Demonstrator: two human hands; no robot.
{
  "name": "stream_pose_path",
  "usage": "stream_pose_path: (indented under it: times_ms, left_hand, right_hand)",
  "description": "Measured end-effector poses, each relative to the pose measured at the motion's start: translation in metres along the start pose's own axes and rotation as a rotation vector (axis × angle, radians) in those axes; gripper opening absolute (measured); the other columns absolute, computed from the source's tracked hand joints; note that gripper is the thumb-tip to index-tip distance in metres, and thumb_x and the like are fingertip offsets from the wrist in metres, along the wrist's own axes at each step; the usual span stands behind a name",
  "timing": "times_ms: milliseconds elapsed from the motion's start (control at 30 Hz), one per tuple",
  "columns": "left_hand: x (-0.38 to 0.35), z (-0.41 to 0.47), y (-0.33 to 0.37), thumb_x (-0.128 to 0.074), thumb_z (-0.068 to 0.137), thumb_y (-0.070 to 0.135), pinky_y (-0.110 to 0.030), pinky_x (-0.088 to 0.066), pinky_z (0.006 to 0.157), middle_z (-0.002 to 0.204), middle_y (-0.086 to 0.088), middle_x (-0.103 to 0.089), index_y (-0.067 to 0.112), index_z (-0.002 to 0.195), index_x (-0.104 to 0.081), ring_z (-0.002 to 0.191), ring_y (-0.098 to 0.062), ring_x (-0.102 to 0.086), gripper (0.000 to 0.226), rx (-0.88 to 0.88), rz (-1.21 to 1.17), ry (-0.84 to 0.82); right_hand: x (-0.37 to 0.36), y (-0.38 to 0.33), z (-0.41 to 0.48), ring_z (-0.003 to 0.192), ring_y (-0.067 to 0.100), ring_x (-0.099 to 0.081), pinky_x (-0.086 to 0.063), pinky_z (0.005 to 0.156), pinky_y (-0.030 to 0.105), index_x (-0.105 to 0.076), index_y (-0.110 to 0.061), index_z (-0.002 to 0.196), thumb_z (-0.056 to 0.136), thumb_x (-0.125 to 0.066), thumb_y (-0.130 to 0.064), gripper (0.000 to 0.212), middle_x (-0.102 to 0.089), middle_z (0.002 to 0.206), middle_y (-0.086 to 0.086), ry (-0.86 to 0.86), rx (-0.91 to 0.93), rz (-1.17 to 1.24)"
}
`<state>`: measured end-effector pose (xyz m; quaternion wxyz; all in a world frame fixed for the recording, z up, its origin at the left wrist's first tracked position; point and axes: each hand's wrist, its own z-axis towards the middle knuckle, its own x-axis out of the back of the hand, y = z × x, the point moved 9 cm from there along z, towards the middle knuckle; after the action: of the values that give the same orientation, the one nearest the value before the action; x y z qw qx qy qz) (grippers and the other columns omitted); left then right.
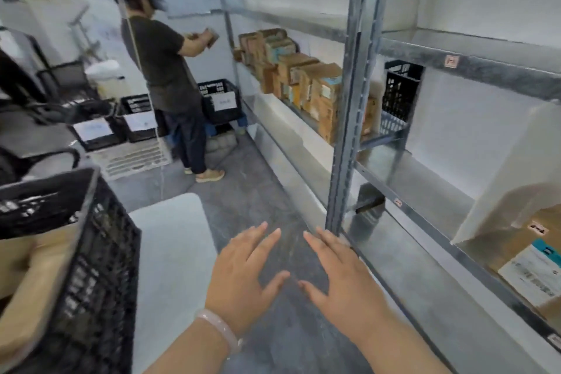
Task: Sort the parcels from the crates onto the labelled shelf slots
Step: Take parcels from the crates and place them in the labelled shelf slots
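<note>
Left hand [243, 273] and right hand [340, 279] both released, fingers spread, grasping nothing. Right hand's fingertips [322, 233] just beside the foot of the shelf post [352, 118]. Parcel row [303, 82] on the shelf behind the post. Black crate [91, 267] well left of the post, with a brown parcel [39, 282] inside.

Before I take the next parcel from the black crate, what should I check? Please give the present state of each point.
1. Left hand free: ok, open and empty.
2. Right hand free: ok, open and empty.
3. Parcels left in black crate: ok, brown cardboard shows inside.
4. Shelf label readable: cannot tell, blurred.
5. Other person out of the way: ok, stands farther along the aisle.
</note>
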<state>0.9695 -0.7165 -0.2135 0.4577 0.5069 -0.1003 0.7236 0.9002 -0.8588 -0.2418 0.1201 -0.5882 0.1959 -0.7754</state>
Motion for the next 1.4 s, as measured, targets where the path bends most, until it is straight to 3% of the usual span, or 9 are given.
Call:
stream_pose_path:
  times_ms: [167, 300, 533, 667, 767, 967, 1100, 1233, 1400]
  left_hand:
    - [0.096, -0.065, -0.070, -0.076, 0.081, 0.042, -0.051, -0.047, 0.103, 0.143, -0.005, -0.054, 0.020, 0.139, -0.055, 0.131, -0.028, -0.051, 0.066, 0.200, 0.160, 0.094]
    - [0.157, -0.120, -0.114, -0.073, 0.083, 0.047, -0.047, -0.043, 0.108, 0.146, 0.000, -0.051, 0.024, 0.142, -0.052, 0.135, -0.024, -0.047, 0.066, 0.365, 0.243, 0.162]
    - [0.213, -0.194, -0.199, -0.069, 0.085, 0.048, -0.033, -0.032, 0.115, 0.149, 0.006, -0.046, 0.028, 0.145, -0.048, 0.138, -0.016, -0.041, 0.066, 0.515, 0.234, 0.224]
    - [0.240, -0.213, -0.266, -0.067, 0.086, 0.050, -0.028, -0.025, 0.109, 0.150, 0.008, -0.042, 0.034, 0.146, -0.042, 0.138, -0.014, -0.032, 0.067, 0.614, 0.233, 0.240]
    - [0.249, -0.220, -0.328, -0.058, 0.089, 0.057, -0.031, -0.021, 0.115, 0.156, 0.012, -0.031, 0.041, 0.150, -0.031, 0.143, -0.012, -0.022, 0.069, 0.724, 0.190, 0.157]
    - [0.221, -0.211, -0.425, -0.058, 0.090, 0.056, -0.038, -0.024, 0.120, 0.160, 0.006, -0.023, 0.035, 0.154, -0.024, 0.148, -0.020, -0.018, 0.075, 0.849, -0.009, -0.167]
    - [0.176, -0.200, -0.458, -0.060, 0.086, 0.053, -0.049, -0.035, 0.113, 0.157, -0.007, -0.025, 0.030, 0.154, -0.023, 0.141, -0.033, -0.030, 0.080, 0.942, -0.043, -0.477]
    - [0.128, -0.199, -0.471, -0.058, 0.081, 0.060, -0.047, -0.039, 0.106, 0.149, -0.011, -0.031, 0.022, 0.148, -0.033, 0.132, -0.036, -0.039, 0.081, 1.023, 0.011, -0.707]
    - [0.089, -0.211, -0.480, -0.067, 0.066, 0.073, -0.053, -0.029, 0.111, 0.160, -0.014, -0.001, 0.027, 0.156, 0.001, 0.143, -0.042, -0.015, 0.122, 1.058, 0.076, -0.777]
  right_hand:
    - [-0.044, -0.118, 0.018, 0.139, -0.008, 0.009, 0.004, 0.111, 0.013, 0.008, -0.055, 0.142, 0.089, -0.044, -0.064, 0.075, 0.011, 0.152, -0.030, -0.083, 0.277, 0.092]
    - [-0.071, -0.206, 0.029, 0.144, 0.000, 0.000, -0.009, 0.114, 0.021, -0.006, -0.046, 0.149, 0.090, -0.046, -0.061, 0.073, -0.002, 0.156, -0.023, -0.120, 0.438, 0.117]
    - [-0.119, -0.313, 0.042, 0.143, -0.002, -0.002, -0.009, 0.113, 0.019, -0.001, -0.058, 0.142, 0.091, -0.050, -0.055, 0.071, -0.004, 0.153, -0.028, -0.169, 0.552, 0.149]
    - [-0.145, -0.362, 0.061, 0.143, -0.003, -0.003, -0.009, 0.112, 0.018, -0.009, -0.051, 0.147, 0.091, -0.051, -0.053, 0.070, -0.007, 0.155, -0.026, -0.193, 0.540, 0.149]
    - [-0.165, -0.396, 0.079, 0.143, -0.001, -0.008, -0.014, 0.113, 0.020, -0.014, -0.046, 0.149, 0.091, -0.053, -0.052, 0.069, -0.010, 0.156, -0.023, -0.191, 0.523, 0.138]
    - [-0.211, -0.430, 0.123, 0.143, 0.002, -0.011, -0.020, 0.114, 0.025, -0.015, -0.046, 0.149, 0.091, -0.053, -0.052, 0.069, -0.011, 0.157, -0.021, -0.190, 0.385, 0.103]
    - [-0.237, -0.435, 0.138, 0.141, 0.000, -0.012, -0.017, 0.111, 0.021, -0.016, -0.047, 0.148, 0.089, -0.053, -0.051, 0.069, -0.013, 0.156, -0.022, -0.184, 0.299, 0.101]
    - [-0.246, -0.430, 0.142, 0.136, -0.010, -0.010, -0.015, 0.108, 0.019, -0.016, -0.049, 0.146, 0.086, -0.043, -0.058, 0.067, -0.015, 0.154, -0.025, -0.141, 0.220, 0.083]
    - [-0.248, -0.420, 0.138, 0.136, -0.014, -0.010, -0.014, 0.107, 0.015, -0.020, -0.048, 0.146, 0.087, -0.043, -0.056, 0.064, -0.016, 0.153, -0.027, -0.118, 0.157, 0.052]
